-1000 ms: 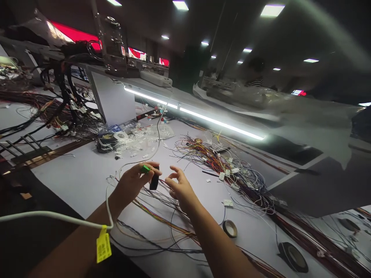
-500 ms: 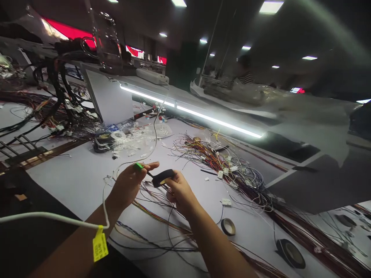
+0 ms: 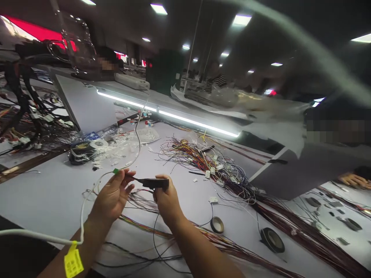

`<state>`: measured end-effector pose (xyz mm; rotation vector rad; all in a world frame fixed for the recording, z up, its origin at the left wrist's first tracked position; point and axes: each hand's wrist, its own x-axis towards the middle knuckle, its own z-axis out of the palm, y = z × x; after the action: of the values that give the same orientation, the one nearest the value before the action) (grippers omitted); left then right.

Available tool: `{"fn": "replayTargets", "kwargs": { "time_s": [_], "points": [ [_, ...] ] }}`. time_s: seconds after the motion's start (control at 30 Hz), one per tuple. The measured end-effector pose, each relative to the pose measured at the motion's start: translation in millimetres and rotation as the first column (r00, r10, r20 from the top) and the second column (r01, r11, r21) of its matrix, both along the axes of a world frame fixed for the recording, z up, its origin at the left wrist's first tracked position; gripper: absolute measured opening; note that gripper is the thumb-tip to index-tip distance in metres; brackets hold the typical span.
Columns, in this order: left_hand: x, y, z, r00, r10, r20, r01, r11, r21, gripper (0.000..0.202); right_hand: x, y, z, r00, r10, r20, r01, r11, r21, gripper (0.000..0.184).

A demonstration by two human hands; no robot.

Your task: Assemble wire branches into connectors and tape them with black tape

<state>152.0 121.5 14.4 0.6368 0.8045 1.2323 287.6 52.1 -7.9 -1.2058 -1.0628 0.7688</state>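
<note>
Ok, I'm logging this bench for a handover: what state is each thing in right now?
left hand: pinching the green connector.
right hand: gripping the black piece, held in the air.
strip light: lit.
small tape roll: lying flat.
black tape roll: lying flat.
coloured wires: loose, spread out.

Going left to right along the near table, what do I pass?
A yellow tag, left hand with a green piece, right hand gripping a black strip, small tape ring, big black tape roll, another person's hand.
</note>
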Motion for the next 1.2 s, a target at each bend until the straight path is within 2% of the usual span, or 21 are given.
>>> {"fn": "replayTargets", "kwargs": {
  "time_s": [0.1,0.2,0.27,0.33,0.4,0.43,0.5,0.57,0.6,0.67,0.73,0.87,0.93,0.97,1.03,1.07,1.13,1.2],
  "points": [
    [14,-9,-14.0,0.99,-0.112,0.08,0.121,0.987,-0.109,0.013,7,0,-5.7,0.989,-0.046,-0.143,0.043,0.999,-0.026,0.024],
    [26,-17,-19.4,0.985,-0.163,0.053,0.167,0.983,-0.075,0.011,11,-2,-8.1,0.969,-0.015,-0.247,0.006,0.999,-0.037,0.031],
    [28,-20,-17.8,0.987,-0.158,0.032,0.158,0.987,0.001,0.015,16,-3,-10.6,0.922,0.007,-0.388,-0.065,0.988,-0.139,0.034],
    [27,-21,-12.5,0.985,-0.169,-0.04,0.173,0.974,0.145,0.019,24,-4,-13.5,0.873,0.001,-0.488,-0.149,0.953,-0.263,0.036],
    [22,-19,-5.0,0.953,-0.188,-0.239,0.262,0.907,0.331,0.022,32,-7,-15.5,0.879,0.014,-0.476,-0.19,0.927,-0.323,0.039],
    [19,-17,-1.0,0.914,-0.167,-0.369,0.321,0.854,0.409,0.022,34,-9,-15.8,0.9,0.039,-0.435,-0.192,0.93,-0.313,0.04],
    [13,-12,6.1,0.81,-0.035,-0.585,0.403,0.758,0.512,0.02,37,-14,-14.3,0.956,0.118,-0.269,-0.175,0.965,-0.197,0.04],
    [9,-7,10.6,0.722,0.146,-0.677,0.394,0.717,0.575,0.018,35,-18,-10.3,0.982,0.187,0.028,-0.187,0.982,-0.012,0.04],
    [8,-4,11.7,0.684,0.214,-0.697,0.376,0.716,0.589,0.017,32,-20,-7.7,0.96,0.191,0.204,-0.21,0.975,0.072,0.041],
    [6,-2,11.3,0.626,0.264,-0.734,0.355,0.742,0.569,0.017,28,-22,-2.4,0.861,0.158,0.483,-0.269,0.948,0.168,0.045],
    [5,-2,8.1,0.618,0.199,-0.76,0.357,0.791,0.497,0.022,26,-23,1.2,0.781,0.146,0.608,-0.317,0.93,0.184,0.046],
    [7,-4,-3.7,0.732,-0.001,-0.681,0.314,0.888,0.336,0.031,25,-24,-0.4,0.751,0.161,0.641,-0.333,0.93,0.156,0.054],
    [11,-8,-10.0,0.812,-0.052,-0.581,0.256,0.927,0.274,0.033,23,-24,-4.5,0.792,0.138,0.595,-0.283,0.946,0.157,0.046],
    [14,-10,-12.7,0.861,-0.059,-0.505,0.215,0.942,0.256,0.032,22,-23,-6.7,0.844,0.118,0.524,-0.233,0.959,0.159,0.038],
    [20,-15,-16.4,0.95,-0.03,-0.31,0.114,0.959,0.258,0.028,22,-20,-11.0,0.97,0.057,0.237,-0.083,0.991,0.101,0.025],
    [22,-18,-17.0,0.975,-0.019,-0.221,0.081,0.957,0.278,0.027,24,-18,-12.5,0.998,0.026,0.055,-0.027,1.0,0.014,0.025],
    [26,-22,-15.5,0.988,-0.034,-0.147,0.086,0.926,0.367,0.027,31,-14,-13.9,0.97,-0.015,-0.242,-0.033,0.98,-0.194,0.034],
    [25,-21,-10.2,0.962,-0.079,-0.263,0.202,0.851,0.484,0.027,39,-12,-13.3,0.936,0.002,-0.353,-0.118,0.945,-0.306,0.046]
  ]
}}
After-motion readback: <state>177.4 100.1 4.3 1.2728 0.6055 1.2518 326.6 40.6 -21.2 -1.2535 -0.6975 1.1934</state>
